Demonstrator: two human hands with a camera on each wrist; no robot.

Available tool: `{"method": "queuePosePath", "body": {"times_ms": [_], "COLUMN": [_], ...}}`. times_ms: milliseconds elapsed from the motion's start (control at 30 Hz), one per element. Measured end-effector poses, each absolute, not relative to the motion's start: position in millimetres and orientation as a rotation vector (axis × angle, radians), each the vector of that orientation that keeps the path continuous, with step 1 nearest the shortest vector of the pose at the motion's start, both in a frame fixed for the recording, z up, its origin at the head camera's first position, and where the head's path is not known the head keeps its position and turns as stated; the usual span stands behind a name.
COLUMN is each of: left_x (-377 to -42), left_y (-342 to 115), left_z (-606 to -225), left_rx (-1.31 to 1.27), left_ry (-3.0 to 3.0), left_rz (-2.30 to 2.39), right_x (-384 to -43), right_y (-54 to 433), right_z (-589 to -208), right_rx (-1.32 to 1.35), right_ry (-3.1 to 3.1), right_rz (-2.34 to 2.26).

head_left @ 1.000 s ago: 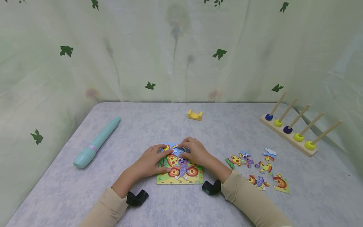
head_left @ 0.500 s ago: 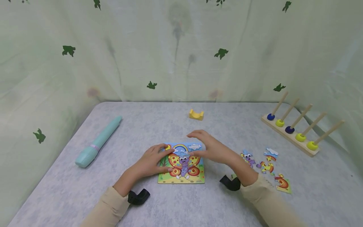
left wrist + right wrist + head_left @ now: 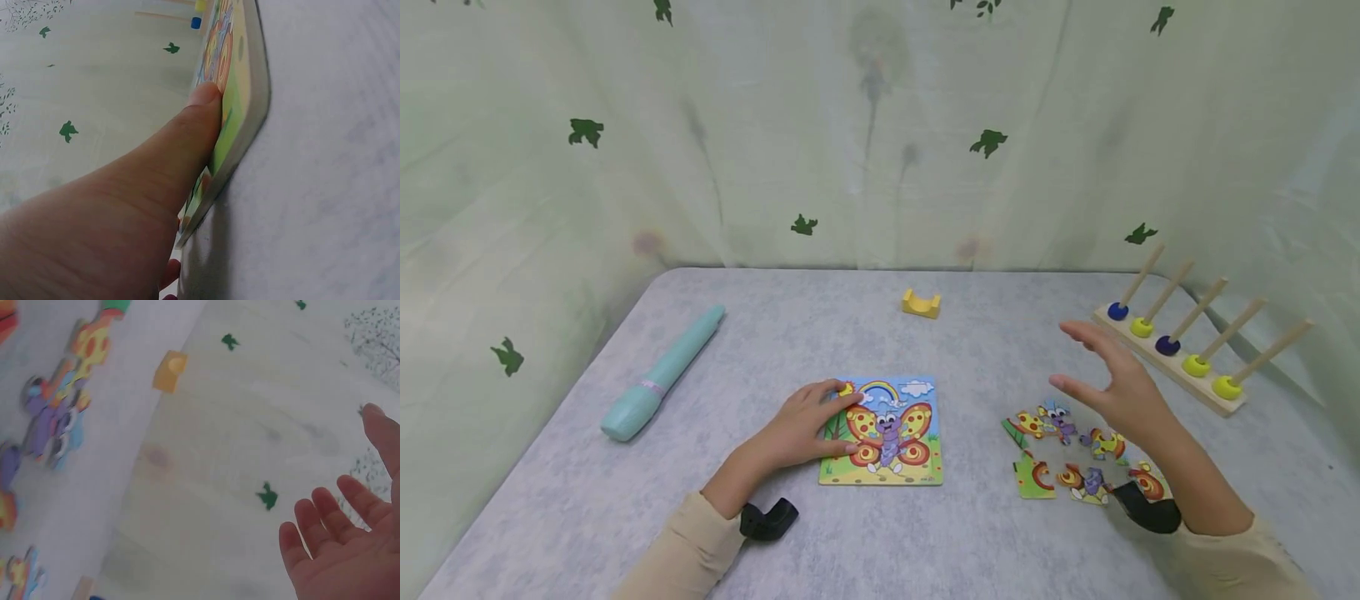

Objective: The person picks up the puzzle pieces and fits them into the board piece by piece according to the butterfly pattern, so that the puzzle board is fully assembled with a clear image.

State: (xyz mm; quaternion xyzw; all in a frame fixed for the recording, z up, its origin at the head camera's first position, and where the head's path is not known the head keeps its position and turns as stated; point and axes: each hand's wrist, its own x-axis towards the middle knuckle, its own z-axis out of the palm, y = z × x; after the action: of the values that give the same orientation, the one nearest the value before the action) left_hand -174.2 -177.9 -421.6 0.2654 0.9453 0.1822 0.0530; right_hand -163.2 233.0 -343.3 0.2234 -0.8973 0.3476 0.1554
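**Left hand (image 3: 801, 425) on the board (image 3: 886, 460), right hand (image 3: 1126, 390) in the air by the pieces (image 3: 1086, 483)!**

Starting far left, a teal umbrella (image 3: 662, 375) lies folded at a slant on the table (image 3: 760, 333), its thick end toward us. Next in, a beige sleeve (image 3: 681, 546) with a black mount (image 3: 767, 520) at the wrist, and there's the left hand, settled on the left side of the board. Look at those fingers: thumb and forefinger well apart, forefinger across the upper left of the picture, just below the sun, thumb down on the lower left wing. The left wrist view backs it up, thumb tip right on the printed face, close to the board's edge. And the board itself lies flat, mid-table, butterfly and rainbow face up.

Beyond it, toward the back, sits a yellow block (image 3: 921, 306). On to the right and here are the pieces, loose on the table: a spotted wing up against a purple head, a green corner nearer us, a red spiral partly behind the second black mount (image 3: 1147, 510). The right hand is up in the air, fingers spread and gently curved, thumb wide of the forefinger, pieces below and apart from them. Last of all, far right, a wooden stand (image 3: 1180, 367), five slanting pegs, blue and yellow beads at their feet.
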Motion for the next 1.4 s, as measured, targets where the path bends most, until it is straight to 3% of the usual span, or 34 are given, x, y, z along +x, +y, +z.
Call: {"method": "queuePosePath", "body": {"times_ms": [600,900,1400], "left_x": [-173.0,-172.9,-172.6], "left_y": [-176.4,-176.6,-177.1], "left_z": [-422.2,-424.2,-426.2], "left_rx": [0.781,0.772,0.767], "left_ry": [2.876,2.875,2.876], "left_rz": [0.552,0.574,0.592], "right_x": [-160.2,-162.4,-163.3], "right_y": [301.7,320.4,319.0], "right_z": [-396.8,-420.5,-425.6], "right_rx": [0.152,0.189,0.196], "right_ry": [-2.919,-2.98,-2.994], "right_rz": [1.109,1.084,0.953]}}
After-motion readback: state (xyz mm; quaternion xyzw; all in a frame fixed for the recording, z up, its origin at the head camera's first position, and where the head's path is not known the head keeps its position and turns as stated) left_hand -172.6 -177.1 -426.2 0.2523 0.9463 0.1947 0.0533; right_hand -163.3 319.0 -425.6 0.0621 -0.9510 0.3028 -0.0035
